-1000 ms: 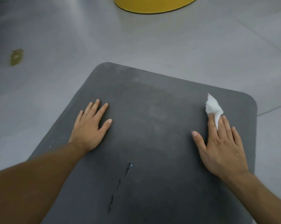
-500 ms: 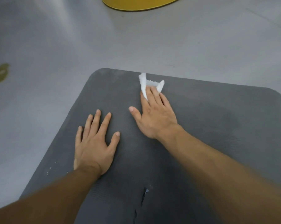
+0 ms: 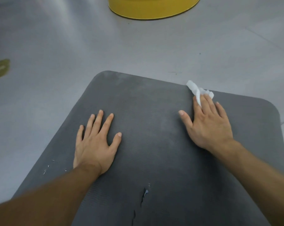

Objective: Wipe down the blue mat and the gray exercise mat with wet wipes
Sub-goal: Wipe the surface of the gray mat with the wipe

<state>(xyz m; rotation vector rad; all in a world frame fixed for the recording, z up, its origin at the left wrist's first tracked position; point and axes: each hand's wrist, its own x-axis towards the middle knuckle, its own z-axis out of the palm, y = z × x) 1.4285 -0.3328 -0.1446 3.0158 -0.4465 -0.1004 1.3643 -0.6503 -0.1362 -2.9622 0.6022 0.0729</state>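
Note:
The gray exercise mat lies on the floor and fills the lower half of the view, with its rounded far corners in sight. My left hand rests flat on its left part, fingers straight and spread. My right hand lies flat near the far edge on the right, and its straight fingers press a crumpled white wet wipe onto the mat. A strip of the wipe sticks out between the fingers and past the fingertips. No blue mat is in view.
A short tear runs through the mat near its front middle, with small white flecks at its left edge. A yellow round object stands on the grey floor beyond the mat. An olive patch marks the floor at the left.
My right hand slid the wipe from the mat's right side to the far middle half a second ago, and has now swept back right along the far edge. My left hand has stayed flat.

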